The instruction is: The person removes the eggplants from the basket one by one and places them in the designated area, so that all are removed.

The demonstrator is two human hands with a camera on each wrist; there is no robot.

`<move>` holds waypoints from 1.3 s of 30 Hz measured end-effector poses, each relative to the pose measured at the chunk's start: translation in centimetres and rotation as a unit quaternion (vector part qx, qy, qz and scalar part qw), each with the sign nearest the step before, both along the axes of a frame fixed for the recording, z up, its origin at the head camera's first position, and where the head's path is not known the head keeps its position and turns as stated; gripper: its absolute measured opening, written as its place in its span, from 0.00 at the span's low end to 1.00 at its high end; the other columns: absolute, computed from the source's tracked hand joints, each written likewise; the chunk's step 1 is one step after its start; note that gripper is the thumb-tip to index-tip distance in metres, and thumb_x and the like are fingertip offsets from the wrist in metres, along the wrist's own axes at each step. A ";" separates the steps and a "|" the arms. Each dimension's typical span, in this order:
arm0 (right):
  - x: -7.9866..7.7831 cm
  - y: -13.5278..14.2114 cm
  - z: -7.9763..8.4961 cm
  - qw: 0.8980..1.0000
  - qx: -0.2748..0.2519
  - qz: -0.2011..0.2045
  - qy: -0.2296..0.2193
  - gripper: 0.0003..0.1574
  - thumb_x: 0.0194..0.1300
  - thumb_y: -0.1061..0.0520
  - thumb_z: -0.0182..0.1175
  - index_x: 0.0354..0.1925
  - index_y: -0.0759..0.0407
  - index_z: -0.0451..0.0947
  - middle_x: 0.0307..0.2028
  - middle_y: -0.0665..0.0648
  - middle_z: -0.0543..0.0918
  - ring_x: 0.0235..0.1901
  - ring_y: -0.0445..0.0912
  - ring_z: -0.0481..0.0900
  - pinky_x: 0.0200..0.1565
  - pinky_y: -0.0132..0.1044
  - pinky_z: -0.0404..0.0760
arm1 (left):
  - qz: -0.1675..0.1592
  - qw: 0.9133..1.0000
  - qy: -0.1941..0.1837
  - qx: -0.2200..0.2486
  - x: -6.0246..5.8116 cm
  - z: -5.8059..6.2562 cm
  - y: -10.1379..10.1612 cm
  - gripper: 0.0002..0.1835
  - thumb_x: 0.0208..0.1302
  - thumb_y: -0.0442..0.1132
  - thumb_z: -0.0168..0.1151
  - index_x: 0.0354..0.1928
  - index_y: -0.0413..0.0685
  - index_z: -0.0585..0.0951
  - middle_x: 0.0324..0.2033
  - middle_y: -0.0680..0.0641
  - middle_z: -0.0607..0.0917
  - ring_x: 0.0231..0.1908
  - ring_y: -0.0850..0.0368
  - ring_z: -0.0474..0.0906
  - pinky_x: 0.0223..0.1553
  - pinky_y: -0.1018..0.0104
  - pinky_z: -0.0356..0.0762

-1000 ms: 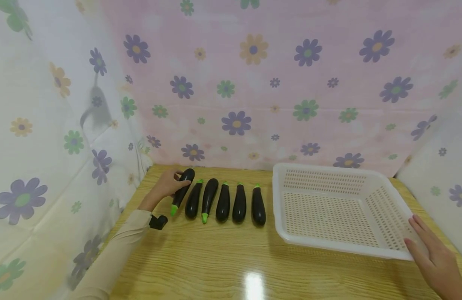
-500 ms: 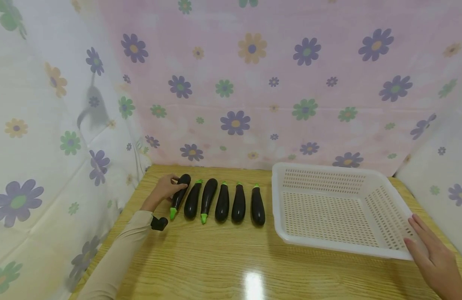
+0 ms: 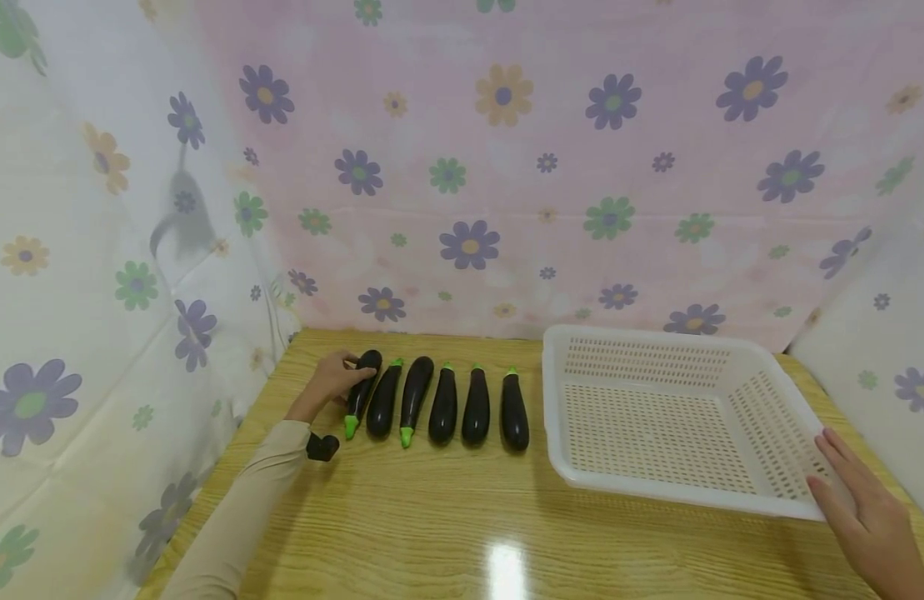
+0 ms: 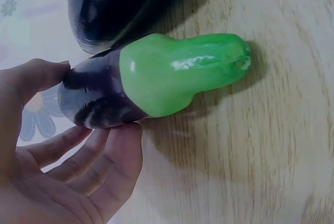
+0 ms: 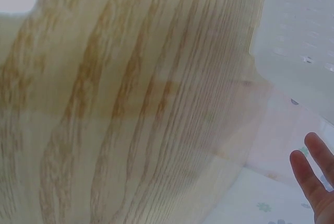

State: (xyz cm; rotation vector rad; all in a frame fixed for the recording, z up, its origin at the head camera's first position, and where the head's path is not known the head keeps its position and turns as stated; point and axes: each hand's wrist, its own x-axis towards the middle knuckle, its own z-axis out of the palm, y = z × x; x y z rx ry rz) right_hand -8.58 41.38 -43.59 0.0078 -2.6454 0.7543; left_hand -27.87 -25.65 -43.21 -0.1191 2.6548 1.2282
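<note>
At the left end of a row of dark purple eggplants, my left hand (image 3: 332, 380) pinches one eggplant (image 3: 362, 393) between thumb and fingers. This eggplant's green stem end (image 4: 162, 72) points toward me, and the left wrist view shows it close over the table. Beside it lies a second eggplant (image 3: 385, 402), with several more in line to the right. My right hand (image 3: 872, 510) rests at the right rim of a white plastic basket (image 3: 679, 492), fingers straight and thumb spread. In the right wrist view, part of the right hand (image 5: 318, 177) shows near the basket's corner.
The basket has slotted walls and stands on the right of the wood-grain table (image 3: 402, 525). A flowered pink cloth (image 3: 536, 192) hangs behind the table, with pale flowered cloths on both sides. A black wrist device (image 3: 322, 447) sits at my left cuff.
My left hand has brought the leftmost eggplant slightly down toward me, then slightly right, closer to its neighbour. The other eggplants, the basket and my right hand stay as they were.
</note>
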 end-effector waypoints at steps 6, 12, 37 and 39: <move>0.0 -0.1 0.0 1.000 0.003 -0.004 -0.004 0.37 0.70 0.58 0.52 0.72 0.58 0.52 0.69 0.31 0.41 0.64 0.25 0.37 0.67 0.40 0.33 | 0.001 1.000 0.002 -0.013 0.2 -0.1 0.0 0.31 0.63 0.49 0.61 0.59 0.32 0.70 0.51 0.29 0.74 0.33 0.44 0.79 0.24 0.57 0.81; 0.0 0.0 0.0 1.000 0.002 -0.002 -0.010 0.37 0.70 0.58 0.51 0.72 0.59 0.52 0.69 0.32 0.41 0.64 0.25 0.36 0.67 0.45 0.32 | -0.007 1.000 0.008 -0.022 0.1 -0.4 -0.2 0.32 0.64 0.50 0.60 0.61 0.33 0.69 0.52 0.29 0.74 0.37 0.43 0.79 0.25 0.57 0.81; -0.5 0.7 0.0 1.000 0.005 0.002 -0.020 0.37 0.70 0.57 0.51 0.72 0.60 0.51 0.72 0.42 0.42 0.64 0.24 0.34 0.66 0.58 0.36 | -0.015 0.999 0.008 -0.048 0.2 -1.0 0.1 0.33 0.65 0.46 0.60 0.64 0.30 0.65 0.53 0.28 0.74 0.44 0.39 0.78 0.25 0.58 0.80; -0.5 0.8 0.0 1.000 0.010 0.003 -0.019 0.37 0.70 0.57 0.52 0.72 0.61 0.51 0.72 0.46 0.44 0.63 0.23 0.34 0.66 0.56 0.35 | -0.017 0.999 0.003 -0.051 0.2 -0.9 0.1 0.34 0.65 0.48 0.59 0.64 0.30 0.65 0.53 0.29 0.74 0.46 0.39 0.77 0.26 0.58 0.80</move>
